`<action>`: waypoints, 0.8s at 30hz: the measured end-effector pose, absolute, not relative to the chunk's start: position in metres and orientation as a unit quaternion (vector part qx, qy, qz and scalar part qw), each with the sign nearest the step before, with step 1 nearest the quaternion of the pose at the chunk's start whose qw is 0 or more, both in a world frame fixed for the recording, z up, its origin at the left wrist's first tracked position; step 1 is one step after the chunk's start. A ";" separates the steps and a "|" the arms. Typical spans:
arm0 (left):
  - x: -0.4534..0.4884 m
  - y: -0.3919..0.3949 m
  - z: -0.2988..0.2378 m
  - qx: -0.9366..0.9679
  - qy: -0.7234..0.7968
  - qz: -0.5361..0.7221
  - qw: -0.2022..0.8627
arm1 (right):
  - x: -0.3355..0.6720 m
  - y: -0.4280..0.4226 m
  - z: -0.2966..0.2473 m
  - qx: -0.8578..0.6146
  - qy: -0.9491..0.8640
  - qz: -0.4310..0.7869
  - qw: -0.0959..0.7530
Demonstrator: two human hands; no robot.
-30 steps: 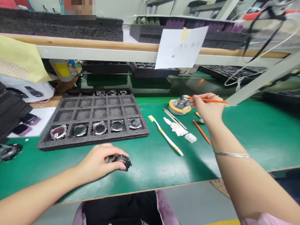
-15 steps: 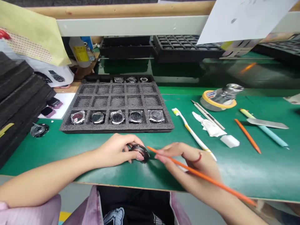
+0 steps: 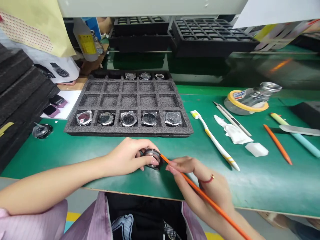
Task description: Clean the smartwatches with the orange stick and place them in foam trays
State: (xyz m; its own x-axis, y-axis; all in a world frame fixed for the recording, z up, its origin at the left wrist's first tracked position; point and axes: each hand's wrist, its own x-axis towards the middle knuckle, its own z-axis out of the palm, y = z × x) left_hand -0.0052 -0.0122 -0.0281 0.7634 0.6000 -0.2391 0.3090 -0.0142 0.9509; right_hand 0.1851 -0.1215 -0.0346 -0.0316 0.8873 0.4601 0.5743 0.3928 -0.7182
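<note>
My left hand [image 3: 136,155] grips a dark round watch case [image 3: 151,154] just above the green bench, thumb on its near face and fingers behind it. A long thin orange stick [image 3: 200,190] is pinched in my right hand [image 3: 202,176] like a pen. Its tip meets the right edge of the watch case, though contact is hard to make out. Under the right palm a bit of white material shows, mostly hidden. Beyond my hands lies a black foam tray [image 3: 127,130] with film-wrapped watch cases in its front row and several more at the back.
On the right lie a toothbrush [image 3: 216,141], a craft knife [image 3: 232,118], crumpled white tissue [image 3: 235,131], a white block [image 3: 257,149], a short orange stick [image 3: 277,144] and a metal-topped bottle [image 3: 262,95] in a yellow-rimmed bowl. Stacked black foam [image 3: 20,96] stands left, near a loose watch case [image 3: 42,130].
The orange stick's tip has closed in on the watch case's right edge. The watch case has turned to show more of its face. The camera view has shifted slightly.
</note>
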 end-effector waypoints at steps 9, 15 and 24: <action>-0.006 -0.013 -0.029 0.718 0.328 0.112 0.604 | 0.164 -0.137 -0.057 -0.559 -0.618 0.171 0.526; -0.005 -0.013 -0.027 0.717 0.337 0.107 0.601 | 0.164 -0.138 -0.058 -0.579 -0.589 0.209 0.524; -0.004 -0.012 -0.026 0.716 0.340 0.098 0.602 | 0.163 -0.132 -0.059 -0.564 -0.584 0.220 0.541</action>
State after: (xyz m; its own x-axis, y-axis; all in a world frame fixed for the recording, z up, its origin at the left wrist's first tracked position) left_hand -0.0036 -0.0122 -0.0261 0.7501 0.6043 -0.2686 0.3682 -0.0442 0.9287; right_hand 0.1634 -0.1322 -0.0594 0.2217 0.8962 0.3844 0.4205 0.2678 -0.8669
